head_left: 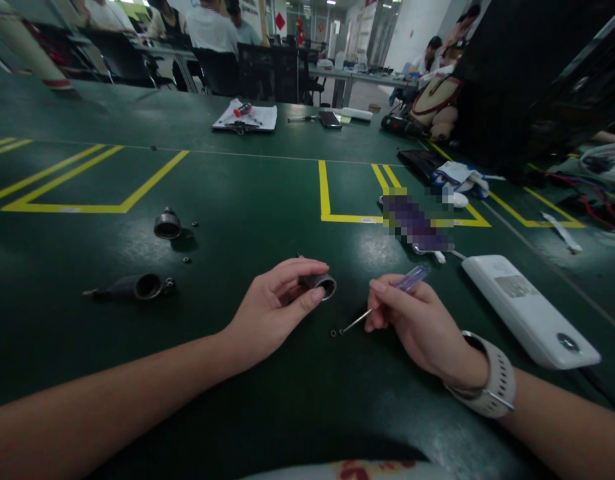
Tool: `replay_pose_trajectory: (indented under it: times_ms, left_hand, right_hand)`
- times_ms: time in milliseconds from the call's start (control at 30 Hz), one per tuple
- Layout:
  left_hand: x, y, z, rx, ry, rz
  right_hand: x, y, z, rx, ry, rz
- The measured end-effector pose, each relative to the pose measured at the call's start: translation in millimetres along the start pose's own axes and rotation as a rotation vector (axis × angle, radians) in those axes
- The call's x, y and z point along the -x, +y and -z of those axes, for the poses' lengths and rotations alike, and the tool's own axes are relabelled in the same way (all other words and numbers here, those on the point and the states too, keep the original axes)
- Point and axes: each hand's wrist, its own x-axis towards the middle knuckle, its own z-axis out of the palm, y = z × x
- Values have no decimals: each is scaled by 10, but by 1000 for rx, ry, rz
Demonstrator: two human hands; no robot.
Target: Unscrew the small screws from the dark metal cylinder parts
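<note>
Left grip (277, 300) pinched a dark hollow cylinder (330, 285) between thumb and fingers, its open end turned toward the right grip (412, 313). Right fingers and thumb were pressed together around a slim screwdriver (414, 277) with a clear purplish handle, its shaft slanting down toward the near side of the left grip. At its tip, between the two grips and slightly nearer, lay two tiny dark pieces (333, 333) on the green desk (237, 413); I could not tell whether the tip touched one. Well left of the left grip lay a tapered dark housing (124, 288); farther beyond sat a round dark cap (167, 227). Right of the right grip lay a white power bank (530, 310), and beyond that grip, a device (416, 223) with a pixelated face.
</note>
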Motion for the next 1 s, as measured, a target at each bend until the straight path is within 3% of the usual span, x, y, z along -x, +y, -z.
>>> replay_pose_trajectory:
  times_ms: [67,167,367,500,700,1000]
  left_hand:
    - [5,-2,8,-5,4,12]
    - [11,-19,16,7,-3,3]
    - [10,-76,2,7,21,-46]
    - [6,-107,-5,9,32,-61]
    - [4,-97,-20,2,58,-55]
    - [-3,-76,-50,-20,103,-55]
  right_hand:
    - [-22,-2,1,-156,16,-14]
    - [8,-4,-2,-163,19,126]
    - [132,-37,-23,458,-67,538]
    - [163,-46,-56,669,-132,738]
    - [169,-44,-95,850,-208,823]
    - [163,-62,-156,959,-201,938]
